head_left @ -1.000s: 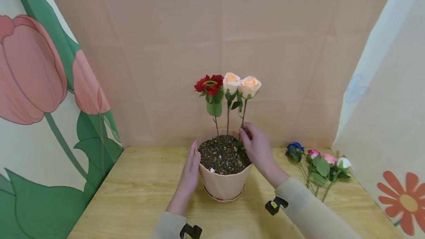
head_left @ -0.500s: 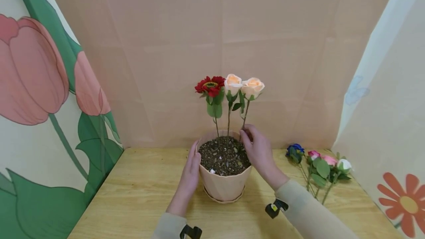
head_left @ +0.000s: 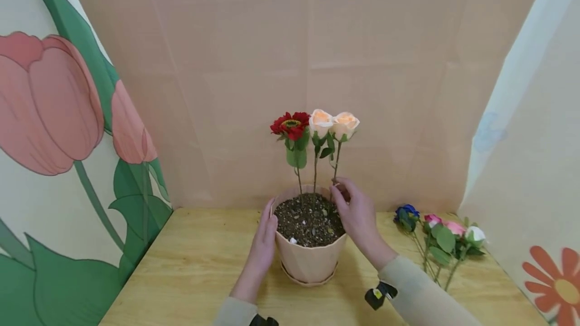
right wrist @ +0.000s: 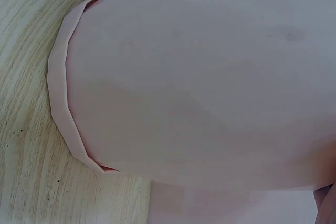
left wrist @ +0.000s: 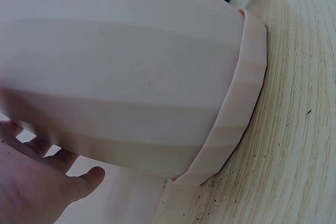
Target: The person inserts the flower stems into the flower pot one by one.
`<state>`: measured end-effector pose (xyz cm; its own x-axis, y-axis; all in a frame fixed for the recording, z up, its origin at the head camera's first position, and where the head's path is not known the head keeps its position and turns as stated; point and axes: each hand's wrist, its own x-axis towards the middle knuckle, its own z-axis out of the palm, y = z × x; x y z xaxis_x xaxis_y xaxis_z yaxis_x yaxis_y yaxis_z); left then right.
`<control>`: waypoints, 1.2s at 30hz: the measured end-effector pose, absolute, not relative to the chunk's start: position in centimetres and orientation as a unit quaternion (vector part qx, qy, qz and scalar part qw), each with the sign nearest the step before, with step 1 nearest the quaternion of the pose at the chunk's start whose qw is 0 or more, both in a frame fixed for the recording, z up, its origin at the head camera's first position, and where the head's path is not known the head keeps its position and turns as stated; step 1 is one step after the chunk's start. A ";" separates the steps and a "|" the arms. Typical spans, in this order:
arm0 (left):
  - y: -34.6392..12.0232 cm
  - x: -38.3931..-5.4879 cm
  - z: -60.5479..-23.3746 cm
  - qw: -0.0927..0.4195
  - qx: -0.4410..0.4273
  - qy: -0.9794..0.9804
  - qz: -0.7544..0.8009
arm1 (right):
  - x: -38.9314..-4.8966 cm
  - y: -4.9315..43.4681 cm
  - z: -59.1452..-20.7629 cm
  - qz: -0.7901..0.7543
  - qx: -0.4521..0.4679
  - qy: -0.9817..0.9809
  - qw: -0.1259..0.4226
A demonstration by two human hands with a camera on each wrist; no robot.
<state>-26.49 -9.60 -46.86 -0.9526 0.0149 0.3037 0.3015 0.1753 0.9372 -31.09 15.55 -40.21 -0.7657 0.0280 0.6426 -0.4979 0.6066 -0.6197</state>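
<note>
In the head view a pale pink flowerpot [head_left: 310,261] full of dark soil [head_left: 310,223] stands on its saucer. Upright in the soil are a red daisy-like flower [head_left: 291,126] and a peach rose [head_left: 320,124]. A second peach rose [head_left: 346,126] rises at the right, its thin stem pinched low down by my right hand [head_left: 359,214] over the pot's right rim. My left hand [head_left: 263,243] rests along the pot's left side with fairly straight fingers. The left wrist view shows those fingers [left wrist: 63,158] lying against the pot wall [left wrist: 121,77].
Right of the pot on the wooden table [head_left: 195,265] lie a blue flower [head_left: 407,217], a pink-and-white one [head_left: 432,221], a light pink one [head_left: 454,228] and a white rose [head_left: 475,235]. A beige cloth [head_left: 235,89] hangs behind, with flower-printed panels at both sides.
Everything sits slightly lower in the head view, as the camera has shifted. The right-hand rose leans a little less to the right. Both hands keep their places on stem and pot.
</note>
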 end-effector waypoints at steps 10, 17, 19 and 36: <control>-9.6 -26.6 -46.7 0.110 -0.102 -0.758 -0.635 | -30.9 15.6 -40.1 0.440 0.126 -0.838 0.297; -9.6 -26.6 -46.7 0.109 -0.101 -0.759 -0.634 | -31.0 15.5 -40.2 0.438 0.125 -0.839 0.298; -9.7 -26.5 -46.7 0.108 -0.101 -0.759 -0.634 | -31.1 15.5 -40.2 0.438 0.124 -0.839 0.297; -9.6 -26.5 -46.7 0.117 -0.108 -0.757 -0.634 | -31.2 15.5 -39.7 0.396 0.154 -0.847 0.318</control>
<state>-26.51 -9.61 -46.72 -0.9494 0.0143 0.3137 0.3114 0.1733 0.9343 -31.16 15.50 -39.74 -0.7507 -0.0083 0.6606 -0.5125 0.6384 -0.5743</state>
